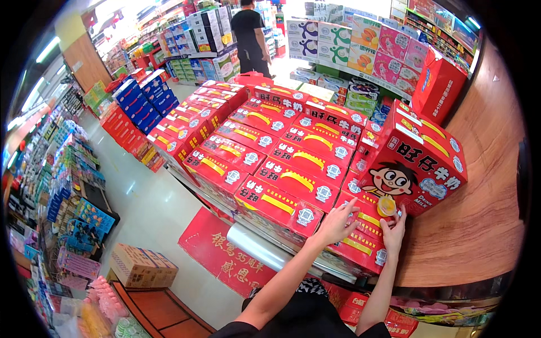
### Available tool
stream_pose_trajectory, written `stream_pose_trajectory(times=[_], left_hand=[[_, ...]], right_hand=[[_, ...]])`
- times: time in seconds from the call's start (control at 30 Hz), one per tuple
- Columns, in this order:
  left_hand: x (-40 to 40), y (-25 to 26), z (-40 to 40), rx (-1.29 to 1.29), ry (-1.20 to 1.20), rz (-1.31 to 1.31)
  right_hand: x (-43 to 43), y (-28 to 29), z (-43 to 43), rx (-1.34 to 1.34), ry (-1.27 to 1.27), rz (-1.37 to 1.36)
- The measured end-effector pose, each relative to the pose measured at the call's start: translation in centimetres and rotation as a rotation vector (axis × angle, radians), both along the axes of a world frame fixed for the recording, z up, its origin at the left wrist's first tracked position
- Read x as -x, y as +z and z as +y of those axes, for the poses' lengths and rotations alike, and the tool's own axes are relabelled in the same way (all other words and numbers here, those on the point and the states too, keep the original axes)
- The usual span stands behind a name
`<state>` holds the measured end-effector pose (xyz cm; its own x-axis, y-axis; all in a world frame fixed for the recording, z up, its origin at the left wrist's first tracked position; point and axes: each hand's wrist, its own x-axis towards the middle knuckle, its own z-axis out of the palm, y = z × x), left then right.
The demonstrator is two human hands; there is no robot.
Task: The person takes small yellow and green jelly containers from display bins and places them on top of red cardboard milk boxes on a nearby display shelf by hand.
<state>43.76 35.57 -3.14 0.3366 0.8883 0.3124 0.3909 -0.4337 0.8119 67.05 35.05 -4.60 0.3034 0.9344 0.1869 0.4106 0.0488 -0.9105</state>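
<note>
My right hand holds a small yellow cup with a clear lid by its lower edge, between thumb and fingers. To its left, my left hand is over the red milk cartons with its fingers apart and nothing in them. Beneath both hands lie flat red cartons with yellow handles. Just beyond the cup stands a taller red milk box with a cartoon face. More red cartons with yellow handles lie in rows to the left.
A curved wood-grain surface is on the right, with a red gift bag at its far edge. A person in black stands in the aisle beyond. Cardboard boxes stand low at the left. A silvery roll lies along the display's near side.
</note>
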Motion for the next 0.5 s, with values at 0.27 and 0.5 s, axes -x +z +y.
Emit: stream_pose_trajectory(times=[0.27, 0.5], left_hand=[[0.1, -0.4, 0.0, -0.029, 0.002, 0.007], [-0.3, -0.5, 0.2, -0.042, 0.035, 0.041]], right_hand=[[2.0, 1.1, -0.1, -0.010, 0.096, -0.127], [1.8, -0.9, 3.5, -0.100, 0.270, -0.046]])
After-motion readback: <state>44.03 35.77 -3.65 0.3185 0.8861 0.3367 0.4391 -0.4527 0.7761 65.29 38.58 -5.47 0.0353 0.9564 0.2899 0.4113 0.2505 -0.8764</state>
